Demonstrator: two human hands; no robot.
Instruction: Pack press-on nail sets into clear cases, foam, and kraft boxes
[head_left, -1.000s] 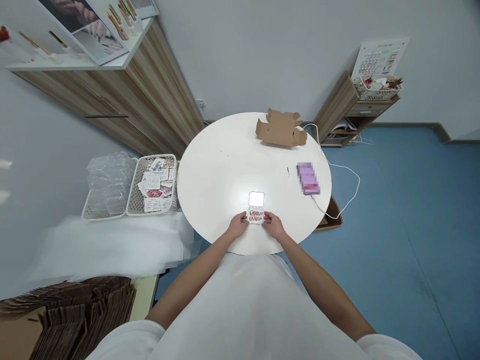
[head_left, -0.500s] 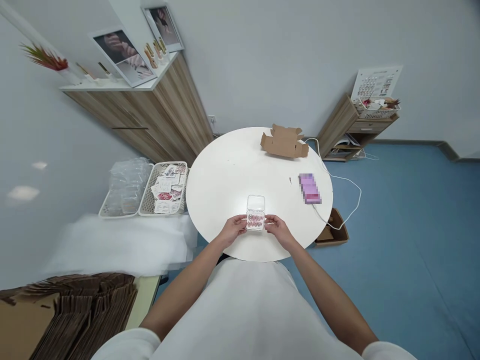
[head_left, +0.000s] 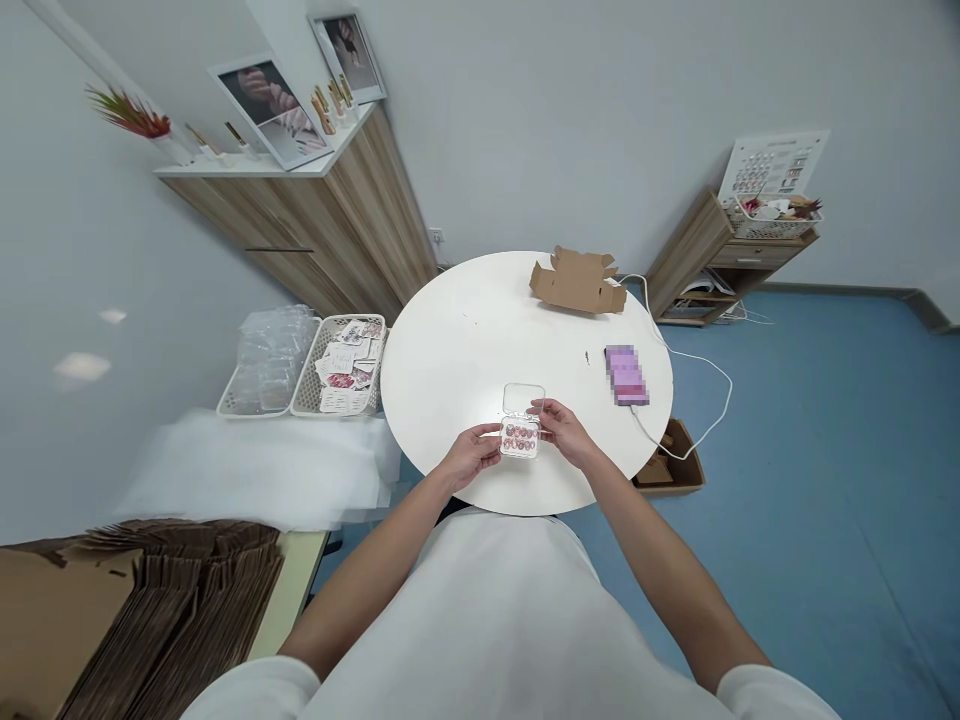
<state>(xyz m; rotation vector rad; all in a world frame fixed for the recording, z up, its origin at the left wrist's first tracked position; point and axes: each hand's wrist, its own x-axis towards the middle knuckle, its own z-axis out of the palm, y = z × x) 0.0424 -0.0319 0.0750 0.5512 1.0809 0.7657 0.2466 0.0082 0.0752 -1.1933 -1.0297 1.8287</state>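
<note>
Small clear case is sitting open near the 6 o'clock edge of the round white desk. Its lid is lying back toward 12 o'clock, glare washing it out. Inside the tray: rows of small reddish-pink pieces, too small to count or identify for sure. Left hand is gripping the case from its 9 o'clock side, fingers curled narrow on the edge. Right hand is pinching the 3 o'clock side near the hinge; fingertips are partly hiding that corner. Whether the tray is resting on the desk or lifted a bit, cannot tell.

Phone-like purple thing at 3 o'clock on the desk is pixelated, with a white cable trailing off the desk edge. Brown box on the floor is half hidden under the desk rim. Stack of flat cardboard is cut off at the lower-left frame edge.

Open cardboard box is sitting at 1 o'clock on the desk, inside not visible. Off the desk at 9 o'clock, a white basket is holding printed cards; just beside it a second basket is holding clear plastic pieces, hard to separate.
</note>
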